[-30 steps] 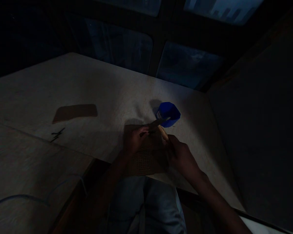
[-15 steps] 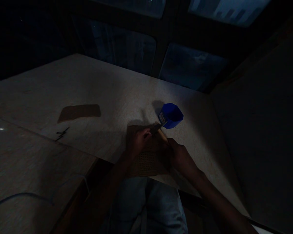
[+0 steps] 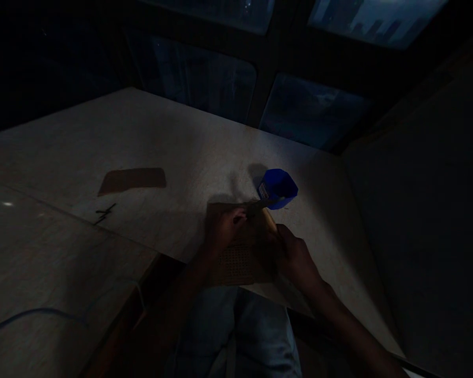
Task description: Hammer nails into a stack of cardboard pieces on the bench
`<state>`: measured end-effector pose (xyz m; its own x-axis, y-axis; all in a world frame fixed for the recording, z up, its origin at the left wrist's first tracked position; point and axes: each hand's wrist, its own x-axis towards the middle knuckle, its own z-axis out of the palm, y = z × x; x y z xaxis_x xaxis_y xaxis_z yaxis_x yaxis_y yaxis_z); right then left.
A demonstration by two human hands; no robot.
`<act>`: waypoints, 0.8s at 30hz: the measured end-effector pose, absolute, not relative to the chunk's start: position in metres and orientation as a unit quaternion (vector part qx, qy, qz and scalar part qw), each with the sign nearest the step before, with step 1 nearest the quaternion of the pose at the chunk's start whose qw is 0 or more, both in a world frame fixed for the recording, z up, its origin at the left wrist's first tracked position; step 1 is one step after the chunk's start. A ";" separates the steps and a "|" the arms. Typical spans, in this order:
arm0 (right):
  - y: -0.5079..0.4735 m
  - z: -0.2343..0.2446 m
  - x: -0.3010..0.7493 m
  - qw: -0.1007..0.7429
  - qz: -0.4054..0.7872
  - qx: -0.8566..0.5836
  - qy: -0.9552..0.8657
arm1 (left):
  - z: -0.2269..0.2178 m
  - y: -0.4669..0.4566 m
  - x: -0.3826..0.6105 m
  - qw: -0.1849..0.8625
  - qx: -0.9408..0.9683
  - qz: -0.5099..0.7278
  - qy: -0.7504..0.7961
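My left hand is closed around what look like dark-handled scissors; their blades point right, in front of the blue tub. Closed on the right side is my right hand, gripping a piece of brown cardboard whose edge catches the light near the blades. Under both hands lies a larger brown sheet with rows of small dark marks, at the table's front edge. Just beyond them stands a blue, many-sided tub with a label. Dim light hides most finger detail and the exact contact of blades and cardboard.
A separate brown cardboard piece rests on the pale table at left, with thin dark strips near it. A blue cord runs across the lower left. Dark-framed windows and a wall bound the table.
The scissors have swung, so their blades now lie flatter and reach farther right across the tub's front. My right hand and its cardboard have shifted slightly right; the view has moved a little.
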<state>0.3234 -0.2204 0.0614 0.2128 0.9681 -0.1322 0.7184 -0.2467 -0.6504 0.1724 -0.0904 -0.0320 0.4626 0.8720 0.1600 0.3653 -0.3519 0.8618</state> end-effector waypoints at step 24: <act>-0.242 0.024 0.305 0.436 0.324 -0.741 -0.395 | -0.032 -0.090 0.172 0.466 0.709 0.356 0.392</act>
<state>0.3053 -0.2418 0.0240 0.4780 0.8677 -0.1365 0.3025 -0.3085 -0.9018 0.1717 -0.0903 -0.0320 0.4402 0.8869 0.1400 0.2240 -0.2594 0.9394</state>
